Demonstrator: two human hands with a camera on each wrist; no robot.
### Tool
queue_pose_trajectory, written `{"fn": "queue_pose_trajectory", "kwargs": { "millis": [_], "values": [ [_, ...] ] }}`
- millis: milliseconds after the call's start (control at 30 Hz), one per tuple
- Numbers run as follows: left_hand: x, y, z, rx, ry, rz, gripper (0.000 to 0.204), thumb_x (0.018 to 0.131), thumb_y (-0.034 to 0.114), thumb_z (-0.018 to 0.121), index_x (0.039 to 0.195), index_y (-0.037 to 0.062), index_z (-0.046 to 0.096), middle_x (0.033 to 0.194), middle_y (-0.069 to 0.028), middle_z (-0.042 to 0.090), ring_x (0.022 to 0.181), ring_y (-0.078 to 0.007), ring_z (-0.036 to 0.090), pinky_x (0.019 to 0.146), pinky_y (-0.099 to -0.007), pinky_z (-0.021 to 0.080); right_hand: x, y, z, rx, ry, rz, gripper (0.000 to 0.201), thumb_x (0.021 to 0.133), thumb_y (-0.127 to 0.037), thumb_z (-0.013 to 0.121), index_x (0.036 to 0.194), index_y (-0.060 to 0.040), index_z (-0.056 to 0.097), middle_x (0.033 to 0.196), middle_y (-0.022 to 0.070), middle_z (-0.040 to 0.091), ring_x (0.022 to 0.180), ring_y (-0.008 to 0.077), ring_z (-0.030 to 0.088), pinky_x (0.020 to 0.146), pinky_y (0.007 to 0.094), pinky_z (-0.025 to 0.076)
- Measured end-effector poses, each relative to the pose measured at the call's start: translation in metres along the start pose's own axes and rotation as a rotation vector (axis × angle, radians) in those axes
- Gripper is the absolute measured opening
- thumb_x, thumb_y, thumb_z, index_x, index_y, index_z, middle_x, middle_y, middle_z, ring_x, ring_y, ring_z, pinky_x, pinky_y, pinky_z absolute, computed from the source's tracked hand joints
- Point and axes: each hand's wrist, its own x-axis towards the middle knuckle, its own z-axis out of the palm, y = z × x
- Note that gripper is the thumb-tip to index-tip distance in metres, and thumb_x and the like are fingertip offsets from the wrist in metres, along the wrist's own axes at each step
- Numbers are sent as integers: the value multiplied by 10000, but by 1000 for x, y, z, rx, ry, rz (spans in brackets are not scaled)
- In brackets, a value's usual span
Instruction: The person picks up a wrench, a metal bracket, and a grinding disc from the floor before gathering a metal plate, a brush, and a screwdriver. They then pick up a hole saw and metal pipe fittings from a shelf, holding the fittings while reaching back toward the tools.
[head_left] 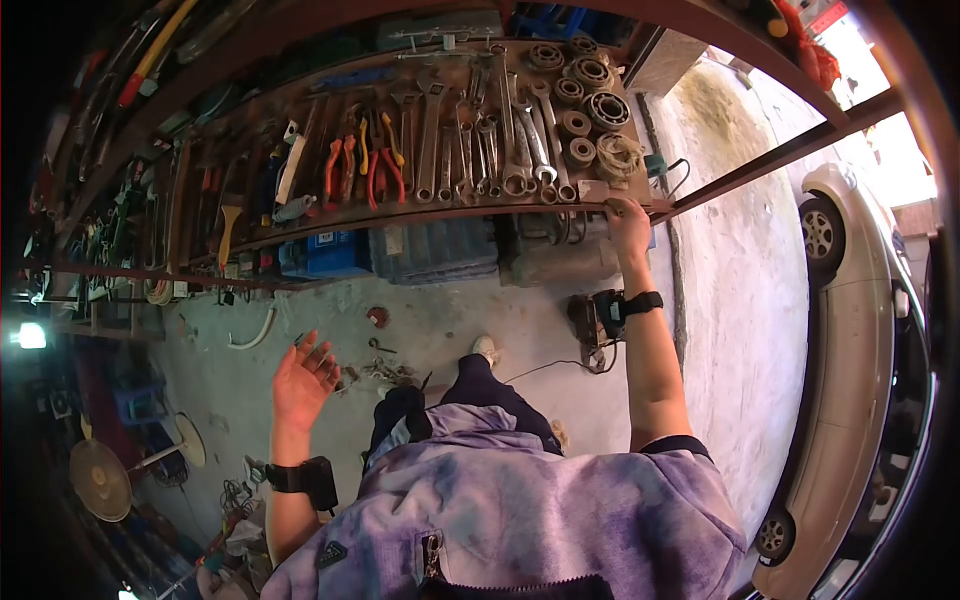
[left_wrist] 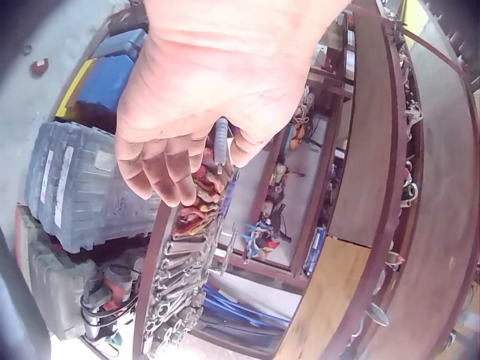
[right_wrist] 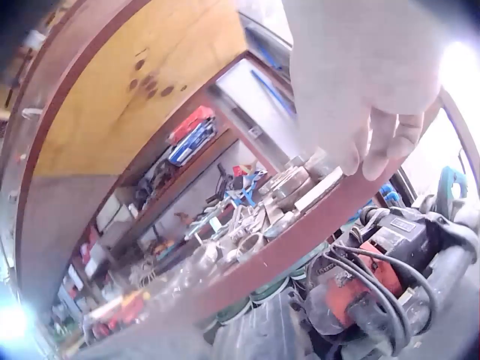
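My right hand (head_left: 628,228) grips the front edge of the tool shelf (head_left: 430,213) near its right end, fingers bent at the rim. In the right wrist view its fingers (right_wrist: 382,146) overlap the red-brown shelf edge (right_wrist: 300,229). Beside them on the shelf lie a flat pale piece (head_left: 597,190), a coil of cord (head_left: 620,155) and several bearings (head_left: 607,109). A row of wrenches (head_left: 520,150) and red-handled pliers (head_left: 384,175) lie further left. My left hand (head_left: 305,380) hovers in front of the shelf, palm up, fingers loosely bent, holding nothing.
Under the shelf stand clear plastic cases (head_left: 435,250), a blue box (head_left: 335,255) and a corded power tool (head_left: 597,318). Small metal parts (head_left: 375,372) litter the floor. A fan (head_left: 102,480) stands left; a parked car (head_left: 850,380) is at the right.
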Motion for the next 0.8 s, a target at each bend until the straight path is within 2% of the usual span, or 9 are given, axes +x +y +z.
{"fn": "queue_pose_trajectory", "kwargs": {
  "millis": [67, 167, 300, 500, 600, 633, 733, 767, 800],
  "values": [
    [-4, 1, -8, -16, 9, -5, 392, 848, 302, 467, 1167, 77, 446, 1001, -65, 551, 874, -170, 532, 774, -330, 440, 1, -18, -13, -222, -41, -112, 148, 729, -221, 581, 830, -133, 643, 877, 23, 601, 772, 254, 584, 665, 312, 453],
    [-7, 1, -16, -36, 12, 4, 392, 850, 305, 463, 1169, 77, 446, 1005, -63, 549, 893, -168, 529, 783, -328, 435, 6, -18, -14, -270, -46, -248, 133, 744, -237, 564, 797, -147, 645, 860, 13, 599, 764, 241, 584, 638, 316, 457],
    [-5, 1, -19, -46, -8, 8, 398, 851, 307, 464, 1174, 76, 439, 1013, -66, 546, 905, -169, 526, 793, -332, 428, 9, -15, -11, -282, -4, -253, 123, 741, -233, 564, 782, -148, 643, 844, 6, 598, 755, 239, 584, 625, 323, 458],
    [-4, 6, -25, -48, -42, 7, 399, 848, 306, 466, 1174, 77, 440, 1026, -61, 542, 899, -169, 525, 794, -332, 424, 17, -21, -10, -427, -86, -298, 159, 729, -184, 568, 876, -156, 622, 902, 13, 587, 776, 246, 583, 625, 335, 464],
    [-13, 9, -39, -57, -5, 30, 397, 848, 306, 464, 1172, 76, 444, 1022, -52, 542, 887, -168, 522, 791, -329, 422, 21, -34, -14, -434, -301, -612, 366, 699, -100, 559, 1062, -127, 528, 1096, 38, 515, 834, 281, 572, 682, 361, 473],
    [-16, 10, -45, -64, 23, 43, 398, 848, 305, 464, 1172, 76, 445, 1016, -47, 543, 879, -167, 520, 790, -328, 421, 24, -41, -16, -503, -411, -550, 394, 697, -95, 558, 1087, -118, 508, 1133, 43, 494, 852, 287, 567, 703, 369, 473],
    [-26, 13, -63, -112, 65, 70, 377, 830, 316, 496, 1131, 89, 473, 994, -73, 533, 880, -191, 509, 798, -353, 418, 36, -37, -17, -474, -477, -628, 374, 694, -121, 595, 1061, -122, 522, 1121, 44, 508, 887, 292, 554, 715, 372, 465],
    [-29, 13, -67, -124, 71, 80, 386, 827, 317, 501, 1136, 88, 471, 1001, -74, 527, 889, -189, 504, 805, -350, 414, 40, -43, -22, -487, -589, -529, 359, 692, -127, 606, 1044, -135, 535, 1103, 56, 517, 898, 291, 551, 717, 372, 460],
    [-32, 12, -72, -134, 79, 81, 386, 827, 317, 501, 1136, 88, 471, 1001, -74, 527, 889, -189, 504, 805, -350, 414, 41, -47, -27, -479, -611, -523, 349, 684, -132, 621, 1025, -146, 550, 1052, 66, 538, 899, 291, 550, 714, 362, 460]
  ]
}}
